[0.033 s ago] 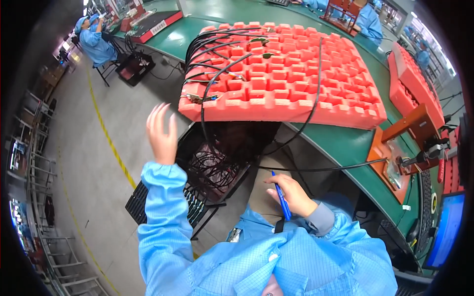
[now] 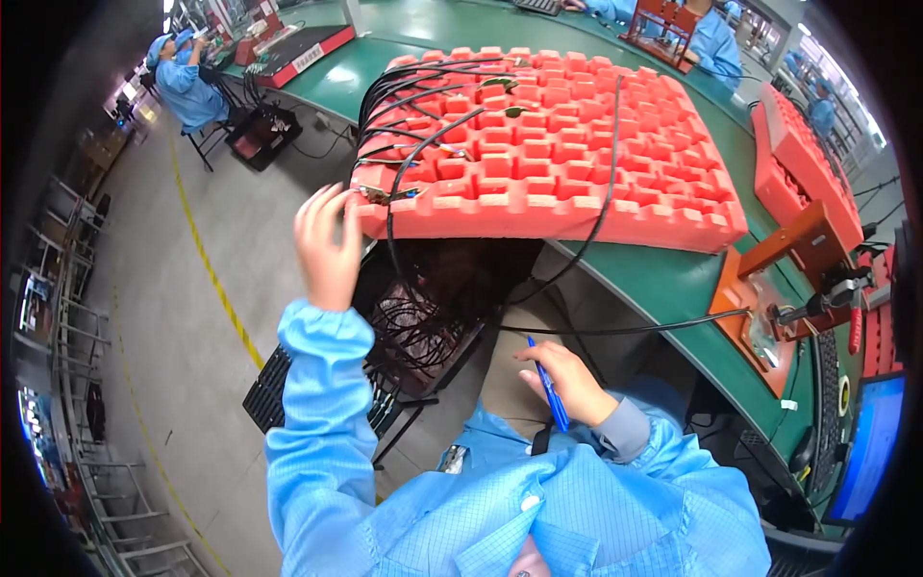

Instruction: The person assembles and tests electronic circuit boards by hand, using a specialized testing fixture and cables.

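Note:
My left hand (image 2: 329, 245) is at the near left corner of a red foam tray (image 2: 577, 223), its fingers stretched out beside a small circuit board (image 2: 373, 195) that lies in the tray's corner pocket. Whether the fingertips touch the board or the foam, I cannot tell. Black cables (image 2: 370, 96) bend over the tray's left side, with their ends in the pockets. Low over my lap, my right hand (image 2: 577, 387) grips a blue pen (image 2: 550, 385), tip end not clear.
Below the tray's left part sits a dark bin (image 2: 447, 361) with tangled black cables. An orange fixture (image 2: 769, 351) with a clamp stands right, near a keyboard (image 2: 825, 404) and a monitor (image 2: 865, 447). More red foam trays (image 2: 808, 163) lie beyond. Co-workers (image 2: 187, 82) sit farther off.
My left hand has moved right, from beside the tray to its near left corner. My right hand still holds the pen in nearly the same place.

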A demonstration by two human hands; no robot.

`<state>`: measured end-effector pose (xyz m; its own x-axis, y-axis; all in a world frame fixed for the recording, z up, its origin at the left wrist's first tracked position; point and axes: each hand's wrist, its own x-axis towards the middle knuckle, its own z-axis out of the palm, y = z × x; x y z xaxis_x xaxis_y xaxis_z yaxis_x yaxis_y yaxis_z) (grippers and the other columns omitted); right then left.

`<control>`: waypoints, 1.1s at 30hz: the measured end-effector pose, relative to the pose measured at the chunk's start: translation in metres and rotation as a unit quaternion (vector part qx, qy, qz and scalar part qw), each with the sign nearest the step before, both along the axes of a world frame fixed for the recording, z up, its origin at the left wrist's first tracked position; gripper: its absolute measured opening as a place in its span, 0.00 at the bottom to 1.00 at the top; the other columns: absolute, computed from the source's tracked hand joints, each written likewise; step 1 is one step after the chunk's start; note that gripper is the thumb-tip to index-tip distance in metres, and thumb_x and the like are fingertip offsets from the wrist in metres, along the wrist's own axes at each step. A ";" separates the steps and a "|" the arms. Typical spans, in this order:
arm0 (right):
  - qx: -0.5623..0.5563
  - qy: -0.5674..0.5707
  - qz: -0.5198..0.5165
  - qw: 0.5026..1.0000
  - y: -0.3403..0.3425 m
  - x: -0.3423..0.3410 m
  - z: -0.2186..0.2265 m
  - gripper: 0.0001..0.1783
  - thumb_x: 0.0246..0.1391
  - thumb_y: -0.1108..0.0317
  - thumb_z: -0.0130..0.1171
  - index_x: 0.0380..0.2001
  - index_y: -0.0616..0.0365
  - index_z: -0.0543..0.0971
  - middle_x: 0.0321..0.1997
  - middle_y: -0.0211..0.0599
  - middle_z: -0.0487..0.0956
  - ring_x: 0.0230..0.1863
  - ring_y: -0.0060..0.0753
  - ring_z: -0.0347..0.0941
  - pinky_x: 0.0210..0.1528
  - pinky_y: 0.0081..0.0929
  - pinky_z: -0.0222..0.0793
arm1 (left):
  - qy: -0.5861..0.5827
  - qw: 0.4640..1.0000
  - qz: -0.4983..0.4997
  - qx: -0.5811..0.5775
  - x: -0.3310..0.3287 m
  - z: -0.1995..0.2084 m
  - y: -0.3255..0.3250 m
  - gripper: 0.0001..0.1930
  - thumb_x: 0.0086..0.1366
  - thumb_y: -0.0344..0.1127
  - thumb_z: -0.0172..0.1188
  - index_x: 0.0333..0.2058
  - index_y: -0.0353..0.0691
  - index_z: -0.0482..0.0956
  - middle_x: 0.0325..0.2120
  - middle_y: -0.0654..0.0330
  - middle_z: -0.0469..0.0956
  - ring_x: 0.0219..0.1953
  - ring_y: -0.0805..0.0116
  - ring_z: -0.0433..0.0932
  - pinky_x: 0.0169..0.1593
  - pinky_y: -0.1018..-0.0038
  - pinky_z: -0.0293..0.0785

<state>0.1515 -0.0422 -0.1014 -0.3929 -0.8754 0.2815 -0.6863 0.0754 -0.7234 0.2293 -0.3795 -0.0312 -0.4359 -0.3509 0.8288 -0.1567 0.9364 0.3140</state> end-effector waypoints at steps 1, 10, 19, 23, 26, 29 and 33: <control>-0.032 0.024 0.001 0.999 0.006 -0.001 0.003 0.15 0.50 0.66 0.61 0.40 0.59 0.75 0.33 0.45 0.75 0.36 0.50 0.72 0.38 0.39 0.70 | 0.006 0.998 -0.028 -0.060 -0.027 0.022 0.015 0.08 0.57 0.31 0.61 0.36 0.38 0.80 0.40 0.58 0.78 0.48 0.57 0.72 0.53 0.65 0.66; -0.129 0.034 -0.073 0.988 0.078 0.002 -0.002 0.11 0.55 0.62 0.58 0.37 0.57 0.75 0.31 0.43 0.75 0.36 0.48 0.72 0.40 0.39 0.69 | -0.329 0.885 0.119 -0.309 -0.208 0.037 0.004 0.11 0.59 0.29 0.48 0.36 0.44 0.79 0.31 0.57 0.79 0.39 0.60 0.78 0.46 0.64 0.72; -0.229 -0.008 -0.182 0.956 0.142 -0.011 -0.004 0.08 0.58 0.66 0.54 0.37 0.58 0.75 0.32 0.42 0.77 0.35 0.45 0.73 0.38 0.35 0.70 | -0.272 0.898 -0.250 0.240 -0.209 0.133 -0.025 0.06 0.60 0.27 0.55 0.37 0.38 0.72 0.20 0.62 0.71 0.20 0.76 0.69 0.23 0.81 0.64; -0.316 -0.027 -0.213 0.924 0.155 -0.013 0.019 0.10 0.57 0.73 0.55 0.42 0.60 0.74 0.35 0.42 0.77 0.37 0.43 0.75 0.39 0.33 0.72 | -0.266 0.845 -0.363 0.288 -0.108 0.204 0.141 0.08 0.68 0.31 0.49 0.42 0.35 0.72 0.19 0.66 0.69 0.18 0.82 0.62 0.21 0.85 0.59; -0.381 -0.135 -0.208 0.891 0.172 -0.010 0.047 0.21 0.56 0.77 0.57 0.53 0.58 0.68 0.48 0.40 0.75 0.49 0.34 0.74 0.51 0.30 0.70 | -0.292 0.827 -0.321 0.358 -0.053 0.189 0.238 0.09 0.70 0.34 0.50 0.44 0.39 0.74 0.19 0.71 0.67 0.18 0.85 0.59 0.21 0.86 0.53; -0.505 -0.399 -0.073 0.762 0.188 -0.013 0.047 0.22 0.62 0.73 0.49 0.58 0.55 0.60 0.59 0.46 0.67 0.53 0.33 0.71 0.56 0.31 0.67 | -0.430 0.620 -0.508 0.416 -0.049 0.139 0.296 0.10 0.71 0.31 0.46 0.46 0.36 0.71 0.16 0.68 0.63 0.15 0.82 0.55 0.19 0.85 0.49; -0.447 -0.483 -0.048 0.752 0.231 0.000 0.051 0.18 0.68 0.59 0.36 0.55 0.58 0.59 0.60 0.51 0.66 0.53 0.39 0.72 0.54 0.33 0.70 | -0.462 0.491 -0.504 0.540 -0.055 0.073 0.341 0.09 0.70 0.29 0.48 0.45 0.35 0.73 0.18 0.67 0.66 0.17 0.83 0.59 0.21 0.86 0.52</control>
<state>0.1511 0.1892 -0.0505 -0.8409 -0.4608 0.2836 0.1685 -0.7212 -0.6720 0.1741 -0.0390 0.0419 -0.8545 0.4108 -0.3178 -0.3271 0.0496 0.9437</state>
